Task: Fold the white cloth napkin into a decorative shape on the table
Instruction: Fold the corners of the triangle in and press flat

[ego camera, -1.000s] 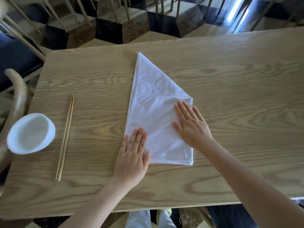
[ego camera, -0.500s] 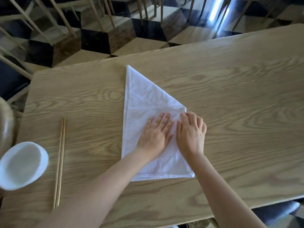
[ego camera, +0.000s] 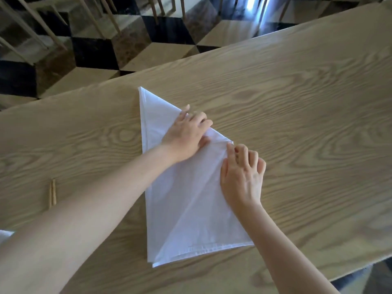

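The white cloth napkin [ego camera: 186, 211] lies flat on the wooden table [ego camera: 297, 124], folded into a tall shape with a point at the far end and a square near end. My left hand [ego camera: 186, 132] lies on its slanted right edge, palm down, fingers curled over the fold. My right hand [ego camera: 241, 177] rests on the napkin's right corner, with thumb and forefinger pinched on the cloth there. A diagonal crease runs from that corner down to the near left corner.
A pair of wooden chopsticks [ego camera: 52, 193] lies at the left, partly hidden by my left forearm. A sliver of the white bowl [ego camera: 4, 234] shows at the left edge. Chair legs and a chequered floor lie beyond the table's far edge.
My left hand slid up and right along the slanted fold edge. My right hand moved to the right corner and pinched it. The view shifted, so the bowl is almost out of frame.
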